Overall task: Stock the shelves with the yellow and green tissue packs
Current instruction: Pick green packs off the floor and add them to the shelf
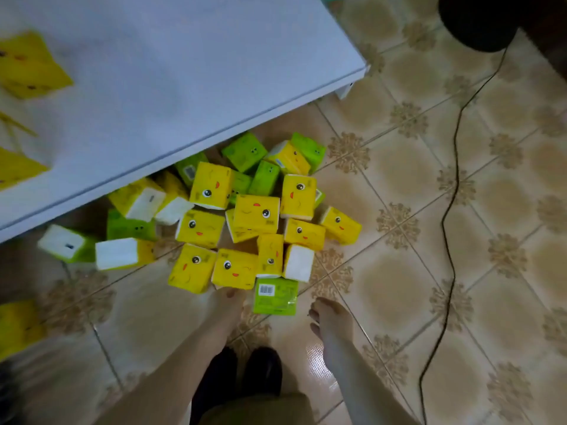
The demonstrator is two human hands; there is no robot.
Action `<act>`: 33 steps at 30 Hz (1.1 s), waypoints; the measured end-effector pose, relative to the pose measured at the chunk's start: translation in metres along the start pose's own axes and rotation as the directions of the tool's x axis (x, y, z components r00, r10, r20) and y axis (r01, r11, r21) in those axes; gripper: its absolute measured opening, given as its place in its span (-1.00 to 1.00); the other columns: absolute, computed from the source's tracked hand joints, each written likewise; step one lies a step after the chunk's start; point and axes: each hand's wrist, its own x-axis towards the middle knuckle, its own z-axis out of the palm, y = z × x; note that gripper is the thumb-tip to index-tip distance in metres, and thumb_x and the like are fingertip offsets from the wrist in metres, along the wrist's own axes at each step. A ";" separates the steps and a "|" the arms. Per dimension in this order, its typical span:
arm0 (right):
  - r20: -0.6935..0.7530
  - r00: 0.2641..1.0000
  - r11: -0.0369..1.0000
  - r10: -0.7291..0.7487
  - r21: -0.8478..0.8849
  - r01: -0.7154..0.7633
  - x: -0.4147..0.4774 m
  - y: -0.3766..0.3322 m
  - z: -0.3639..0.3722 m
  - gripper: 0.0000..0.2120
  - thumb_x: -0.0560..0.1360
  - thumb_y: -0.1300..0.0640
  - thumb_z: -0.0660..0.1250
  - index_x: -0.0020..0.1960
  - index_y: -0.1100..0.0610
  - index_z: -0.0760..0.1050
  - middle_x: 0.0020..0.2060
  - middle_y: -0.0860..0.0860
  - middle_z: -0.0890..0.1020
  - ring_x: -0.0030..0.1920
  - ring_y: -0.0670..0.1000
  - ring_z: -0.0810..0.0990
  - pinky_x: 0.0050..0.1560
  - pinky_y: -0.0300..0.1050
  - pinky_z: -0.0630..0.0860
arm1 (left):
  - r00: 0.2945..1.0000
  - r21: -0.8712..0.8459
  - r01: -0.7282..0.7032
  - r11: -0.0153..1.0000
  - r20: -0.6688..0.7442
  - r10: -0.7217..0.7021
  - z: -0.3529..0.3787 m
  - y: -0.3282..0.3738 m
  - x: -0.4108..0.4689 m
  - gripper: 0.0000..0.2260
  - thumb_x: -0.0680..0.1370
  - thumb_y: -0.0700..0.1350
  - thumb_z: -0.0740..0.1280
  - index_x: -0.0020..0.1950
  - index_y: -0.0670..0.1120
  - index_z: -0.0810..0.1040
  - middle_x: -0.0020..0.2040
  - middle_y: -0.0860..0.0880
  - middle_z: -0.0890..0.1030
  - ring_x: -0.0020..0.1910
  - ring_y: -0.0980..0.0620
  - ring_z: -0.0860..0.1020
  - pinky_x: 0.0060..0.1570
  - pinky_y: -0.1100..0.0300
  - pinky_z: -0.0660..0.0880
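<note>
Head view looks down on a heap of yellow packs (256,217) and green packs (244,151) on the tiled floor (399,271), partly under a white shelf (184,72). Left hand (225,305) is stretched out, fingertips touching the nearest yellow pack (234,268). Right hand (326,317) is relaxed and empty, just beside a barcode-up green pack (275,296).

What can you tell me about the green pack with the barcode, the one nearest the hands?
The green tissue pack is a squarish block in glossy lime plastic wrap, with a white barcode label in its far-left corner and faint print beside it. It lies flat on the tiled floor, barcode face up, at the near edge of the pile. Its far edge seems to touch a yellow pack. It sits between the left hand and right hand; neither holds it.
</note>
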 end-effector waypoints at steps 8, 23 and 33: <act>0.057 0.998 0.975 -0.024 -0.221 0.036 0.132 0.085 0.053 -0.94 0.44 0.17 0.27 -0.19 0.09 0.51 -0.27 0.06 0.55 -0.21 0.08 0.47 -0.19 -0.04 0.41 | 0.997 0.222 -0.063 0.973 0.052 0.053 0.062 -0.068 0.132 -0.73 0.56 -0.03 0.28 -0.22 -0.22 0.48 -0.28 -0.13 0.48 -0.34 -0.01 0.38 -0.41 0.19 0.28; -0.024 1.000 0.999 0.015 -0.045 -0.016 0.050 0.039 0.053 -0.69 0.56 -0.03 0.19 -0.29 0.08 0.48 -0.27 0.06 0.56 -0.12 0.13 0.54 0.00 0.05 0.49 | 0.993 -0.108 0.016 0.994 -0.111 -0.028 0.035 -0.032 0.059 -0.67 0.52 0.18 0.21 0.02 -0.07 0.48 0.00 -0.15 0.58 0.02 -0.20 0.55 0.10 -0.14 0.50; 0.047 0.989 0.943 -0.140 0.310 0.118 -0.122 -0.108 0.041 -0.71 0.53 0.05 0.31 -0.33 0.13 0.46 -0.42 -0.02 0.55 -0.36 -0.07 0.53 -0.27 -0.13 0.48 | 0.969 -0.531 -0.039 0.846 -0.225 -0.097 -0.055 0.103 -0.114 -0.79 0.49 0.07 0.37 -0.20 -0.01 0.42 -0.20 0.00 0.48 -0.19 -0.05 0.50 -0.08 -0.02 0.55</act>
